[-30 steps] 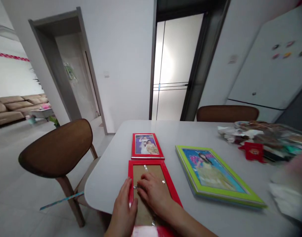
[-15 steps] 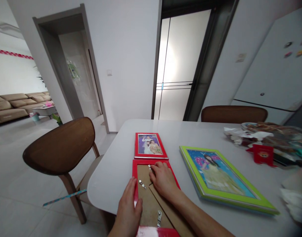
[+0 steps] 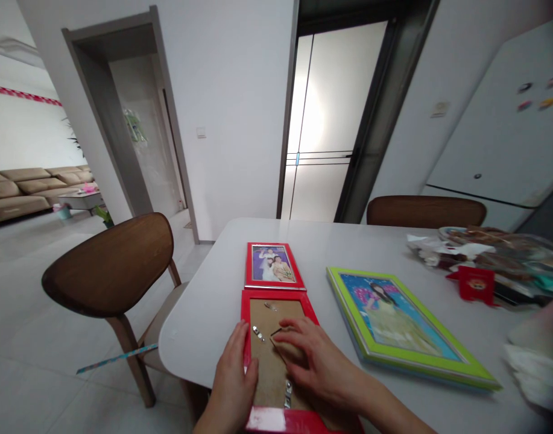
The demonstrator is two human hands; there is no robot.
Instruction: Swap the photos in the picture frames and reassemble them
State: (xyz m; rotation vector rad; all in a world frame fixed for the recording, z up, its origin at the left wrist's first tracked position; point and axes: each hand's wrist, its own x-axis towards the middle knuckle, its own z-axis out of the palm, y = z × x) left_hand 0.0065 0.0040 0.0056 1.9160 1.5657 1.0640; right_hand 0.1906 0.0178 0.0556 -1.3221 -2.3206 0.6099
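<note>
A red picture frame (image 3: 309, 304) lies face down on the white table, its brown backing board (image 3: 267, 380) showing. Small metal clips sit on the board: one near the top, a left clip (image 3: 258, 333) and a lower clip (image 3: 287, 395). My left hand (image 3: 234, 371) lies along the frame's left side, fingers stretched, thumb over the board. Above the board's right half hovers or rests my right hand (image 3: 310, 355), fingers apart and curved, nothing visible in them. It covers part of the stand flap and the frame's right side; whether the fingertips touch the board is unclear.
Beyond it lies a smaller red frame (image 3: 276, 284) with a group photo. To the right is a green frame (image 3: 461, 367) with a portrait. A red item (image 3: 476, 284) and plastic bags (image 3: 511, 250) crowd the right side. A brown chair (image 3: 117, 265) stands left.
My right hand has moved from the top clip down and right, toward the board's middle. The top clip now lies uncovered and turned more sideways. My left hand stays on the frame's left side.
</note>
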